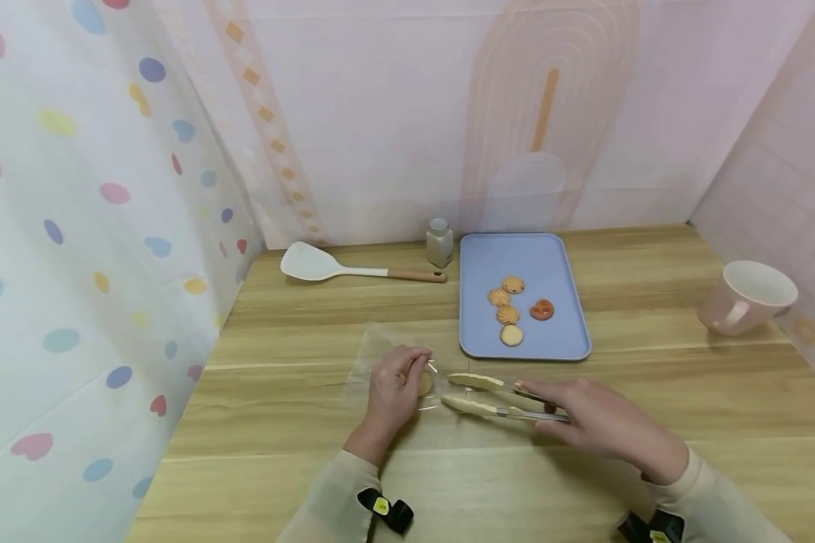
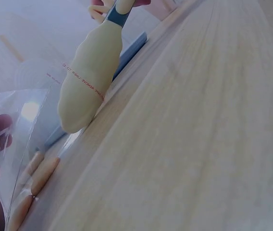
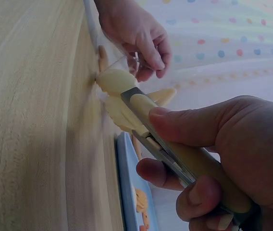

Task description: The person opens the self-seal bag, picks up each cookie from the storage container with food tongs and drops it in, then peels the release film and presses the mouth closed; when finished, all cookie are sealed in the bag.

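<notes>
My left hand (image 1: 395, 386) pinches the edge of a clear plastic bag (image 1: 373, 348) lying on the table. Inside it, by the thumb, a round cookie (image 1: 424, 383) shows, and the left wrist view has several cookies (image 2: 44, 176) in the bag. My right hand (image 1: 594, 418) grips a pair of tongs (image 3: 175, 156) with cream tips and metal arms. Those tips (image 1: 472, 407) are spread apart right at the bag's mouth, with nothing between them. Red print on the bag overlaps a tong tip in the left wrist view.
Behind the tongs a blue tray (image 1: 564, 339) holds several cookies (image 1: 508, 314) and a pretzel (image 1: 542, 309). A white spatula (image 1: 312, 264) with a wooden handle lies at the back left, next to a small jar (image 1: 439, 243). A pink mug (image 1: 748, 296) stands at the right edge.
</notes>
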The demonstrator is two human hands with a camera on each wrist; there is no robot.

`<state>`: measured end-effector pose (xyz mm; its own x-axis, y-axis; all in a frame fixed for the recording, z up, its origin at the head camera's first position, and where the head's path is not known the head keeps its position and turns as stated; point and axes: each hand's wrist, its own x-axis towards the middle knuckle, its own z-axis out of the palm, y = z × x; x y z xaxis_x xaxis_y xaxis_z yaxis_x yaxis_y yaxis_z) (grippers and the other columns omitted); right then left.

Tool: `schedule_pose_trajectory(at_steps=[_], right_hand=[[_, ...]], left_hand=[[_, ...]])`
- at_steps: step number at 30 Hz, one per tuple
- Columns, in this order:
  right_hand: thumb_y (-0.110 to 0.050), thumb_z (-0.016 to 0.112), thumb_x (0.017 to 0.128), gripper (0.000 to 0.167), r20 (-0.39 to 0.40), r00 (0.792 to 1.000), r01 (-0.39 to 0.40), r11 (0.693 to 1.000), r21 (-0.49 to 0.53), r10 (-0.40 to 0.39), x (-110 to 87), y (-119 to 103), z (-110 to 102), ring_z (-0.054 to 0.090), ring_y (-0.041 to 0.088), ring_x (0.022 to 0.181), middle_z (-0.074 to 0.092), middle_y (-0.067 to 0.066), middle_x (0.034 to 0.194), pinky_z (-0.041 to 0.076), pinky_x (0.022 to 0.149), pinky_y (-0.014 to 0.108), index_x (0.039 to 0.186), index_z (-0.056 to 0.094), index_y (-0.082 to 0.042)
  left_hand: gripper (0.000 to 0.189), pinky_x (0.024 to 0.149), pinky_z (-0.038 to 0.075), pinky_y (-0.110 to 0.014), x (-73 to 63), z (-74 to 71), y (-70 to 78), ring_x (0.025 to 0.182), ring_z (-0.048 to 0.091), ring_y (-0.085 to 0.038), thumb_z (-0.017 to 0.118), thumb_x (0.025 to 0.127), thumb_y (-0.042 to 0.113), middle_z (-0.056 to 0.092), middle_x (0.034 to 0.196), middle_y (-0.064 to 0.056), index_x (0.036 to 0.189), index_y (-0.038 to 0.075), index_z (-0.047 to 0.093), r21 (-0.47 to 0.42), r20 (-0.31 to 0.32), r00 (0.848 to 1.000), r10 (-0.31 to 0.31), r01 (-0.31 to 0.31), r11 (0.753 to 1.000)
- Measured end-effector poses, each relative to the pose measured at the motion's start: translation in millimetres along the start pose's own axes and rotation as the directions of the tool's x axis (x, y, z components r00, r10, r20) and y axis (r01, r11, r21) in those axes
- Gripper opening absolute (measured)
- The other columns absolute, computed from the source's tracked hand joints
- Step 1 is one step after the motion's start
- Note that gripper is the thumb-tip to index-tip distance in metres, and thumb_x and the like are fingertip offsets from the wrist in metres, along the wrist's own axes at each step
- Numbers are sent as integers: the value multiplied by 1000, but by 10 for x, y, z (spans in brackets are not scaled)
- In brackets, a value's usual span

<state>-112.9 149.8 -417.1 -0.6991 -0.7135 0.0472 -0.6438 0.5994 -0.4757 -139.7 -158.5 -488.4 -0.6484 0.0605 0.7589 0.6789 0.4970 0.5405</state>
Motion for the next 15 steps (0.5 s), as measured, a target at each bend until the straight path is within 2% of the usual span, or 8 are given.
schedule_pose_trajectory(at_steps=[2, 4, 9, 13, 15], right_hand=[[-25, 70, 89, 52, 3, 1000, 3, 1000, -6, -3, 18, -7, -1, 49, -3, 65, 58, -17, 82, 44, 60, 23, 137, 54, -15], [-26, 69, 90, 51, 7, 1000, 6, 1000, -14, -6, 60, -16, 12, 51, -2, 69, 64, -13, 89, 46, 62, 24, 137, 54, -15], [-27, 66, 92, 49, 14, 1000, 24, 999, -26, -24, 201, -30, 58, 59, 3, 83, 67, 1, 117, 51, 71, 30, 136, 55, -11], [-27, 66, 92, 47, -1, 999, 45, 998, -36, -45, 290, -39, 97, 62, 8, 98, 63, 2, 126, 53, 83, 36, 135, 56, -11], [-28, 66, 92, 47, -4, 999, 42, 999, -33, -42, 328, -56, 109, 62, 5, 93, 64, 1, 124, 53, 79, 33, 135, 56, -12]], left_hand=[[14, 65, 51, -25, -1, -13, -2, 71, 63, -17, 65, 85, -8, 70, 83, -4, 92, 2, 71, -3, 1, 1000, 1, -1, 1000], [12, 65, 51, -25, -2, -22, 0, 71, 63, -17, 64, 87, -6, 70, 82, -5, 92, 2, 71, -10, 4, 1000, -11, 11, 1000], [11, 67, 52, -24, -13, -11, 5, 73, 63, -17, 64, 88, -5, 69, 81, -4, 92, 2, 71, -27, 15, 1000, -19, 19, 999], [13, 70, 51, -25, -13, 6, 19, 74, 62, -18, 64, 88, -5, 67, 81, -4, 93, 4, 70, -24, 16, 1000, -1, 1, 1000], [14, 71, 51, -25, -7, 9, 26, 74, 62, -17, 64, 86, -7, 67, 81, -3, 93, 4, 71, -17, 12, 1000, 8, -8, 1000]])
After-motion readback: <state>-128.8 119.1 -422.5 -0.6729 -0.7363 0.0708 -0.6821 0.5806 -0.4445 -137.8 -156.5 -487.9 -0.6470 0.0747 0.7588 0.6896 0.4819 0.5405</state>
